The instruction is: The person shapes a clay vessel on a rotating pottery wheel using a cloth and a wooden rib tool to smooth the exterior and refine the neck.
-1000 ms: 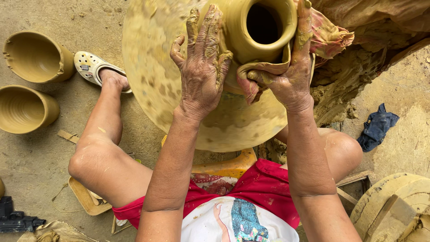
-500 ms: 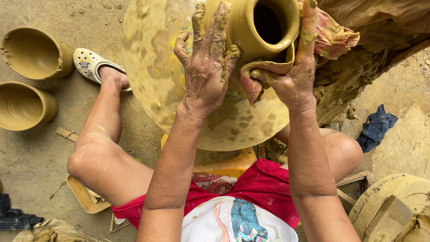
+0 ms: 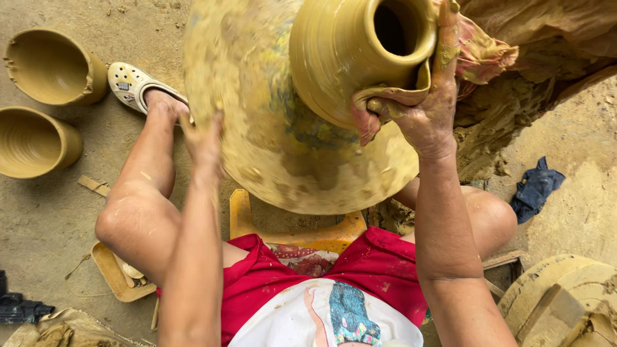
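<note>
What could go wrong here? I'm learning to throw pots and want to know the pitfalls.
1. Only the right hand steadies the wet clay pot, pressing a damp cloth at its neck; the left hand is at the wheel's edge. One-sided pressure could push the soft wall off-centre.
2. The cloth's loose end might snag and mar the surface.

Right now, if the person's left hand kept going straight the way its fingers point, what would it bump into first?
Probably the big round wheel disc. The left hand is blurred, with fingers pointing up at the disc's edge, seemingly touching it already, though depth is unclear. The clay pot sits further right.
</note>
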